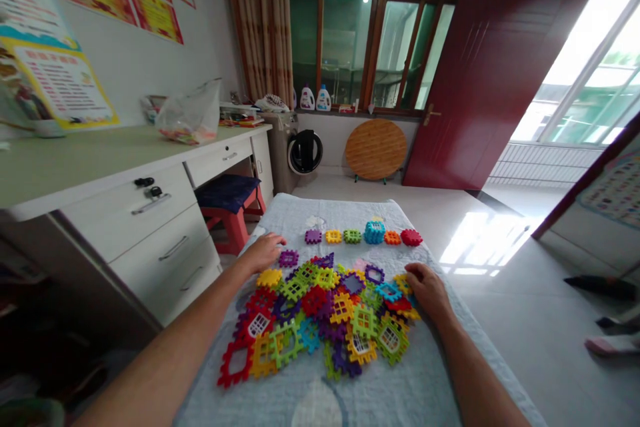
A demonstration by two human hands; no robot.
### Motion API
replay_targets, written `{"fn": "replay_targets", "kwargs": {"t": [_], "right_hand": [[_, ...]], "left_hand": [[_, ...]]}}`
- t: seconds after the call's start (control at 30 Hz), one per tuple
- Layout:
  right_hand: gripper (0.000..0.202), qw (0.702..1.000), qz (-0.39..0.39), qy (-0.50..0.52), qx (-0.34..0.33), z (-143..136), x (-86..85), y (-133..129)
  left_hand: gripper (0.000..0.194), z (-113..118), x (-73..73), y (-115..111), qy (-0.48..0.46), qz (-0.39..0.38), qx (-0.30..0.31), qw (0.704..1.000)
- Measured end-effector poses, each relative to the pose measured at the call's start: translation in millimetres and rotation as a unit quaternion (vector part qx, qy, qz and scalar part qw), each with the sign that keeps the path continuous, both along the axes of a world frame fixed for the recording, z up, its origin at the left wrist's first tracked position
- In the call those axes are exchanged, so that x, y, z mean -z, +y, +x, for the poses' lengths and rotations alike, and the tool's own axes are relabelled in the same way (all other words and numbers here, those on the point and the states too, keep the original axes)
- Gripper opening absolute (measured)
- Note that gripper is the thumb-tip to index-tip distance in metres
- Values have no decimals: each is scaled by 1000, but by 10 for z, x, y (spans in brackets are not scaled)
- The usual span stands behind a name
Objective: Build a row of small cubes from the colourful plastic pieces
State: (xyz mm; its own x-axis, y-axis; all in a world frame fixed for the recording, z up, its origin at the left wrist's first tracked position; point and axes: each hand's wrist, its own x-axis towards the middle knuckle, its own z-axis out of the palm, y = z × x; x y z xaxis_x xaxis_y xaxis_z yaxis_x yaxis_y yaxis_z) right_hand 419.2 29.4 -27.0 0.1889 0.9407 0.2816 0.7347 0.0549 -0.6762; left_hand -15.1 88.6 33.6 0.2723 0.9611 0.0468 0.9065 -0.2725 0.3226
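My left hand (pixel 265 253) rests at the far left of a pile of plastic interlocking blocks (pixel 315 297), its fingers stretched out just above a purple block (pixel 289 258). No block shows in that hand. At the pile's right edge, my right hand (pixel 427 285) has curled fingers beside a yellow block (pixel 402 283); whether they grip anything is hidden. Beyond the pile runs a row of blocks: purple (pixel 313 237), yellow (pixel 333 237), green (pixel 353 236), a blue stack (pixel 375 233), orange (pixel 393 237) and red (pixel 412 237).
A pale blue cloth (pixel 395 393) covers the table under the blocks. To the left stand a white desk (pixel 125 193) with a plastic bag (pixel 193 113) on it and a red stool (pixel 235 213). A washing machine (pixel 285 147), a round wooden tabletop (pixel 376 149) and a red door (pixel 490 67) are behind.
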Motion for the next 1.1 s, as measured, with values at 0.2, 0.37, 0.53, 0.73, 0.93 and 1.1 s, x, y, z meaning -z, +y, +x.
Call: {"fn": "replay_targets", "kwargs": {"t": [0.2,0.37,0.53,0.73,0.93,1.1], "right_hand": [[30,1000,4,-5,5,0,10,1],[32,1000,-13,-7,10,-7,-9,-5],[34,1000,-15,-6,11,3,-19,-7],[34,1000,-17,-22,14,13,-14,-12],[37,1000,-16,-21,14,25,-11,-15],[37,1000,-19,-17,16,19,-13,-13]], "left_hand": [[32,-166,-195,-488,-12,-61,56,997],[29,-179,-297,-908,-27,-38,50,998],[28,-327,-210,-1332,-51,-51,64,995],[39,-443,-66,-1592,-74,-78,23,994],[44,-321,-20,-1528,-99,-80,-39,991],[43,-220,36,-1500,-99,-50,-27,993]]}}
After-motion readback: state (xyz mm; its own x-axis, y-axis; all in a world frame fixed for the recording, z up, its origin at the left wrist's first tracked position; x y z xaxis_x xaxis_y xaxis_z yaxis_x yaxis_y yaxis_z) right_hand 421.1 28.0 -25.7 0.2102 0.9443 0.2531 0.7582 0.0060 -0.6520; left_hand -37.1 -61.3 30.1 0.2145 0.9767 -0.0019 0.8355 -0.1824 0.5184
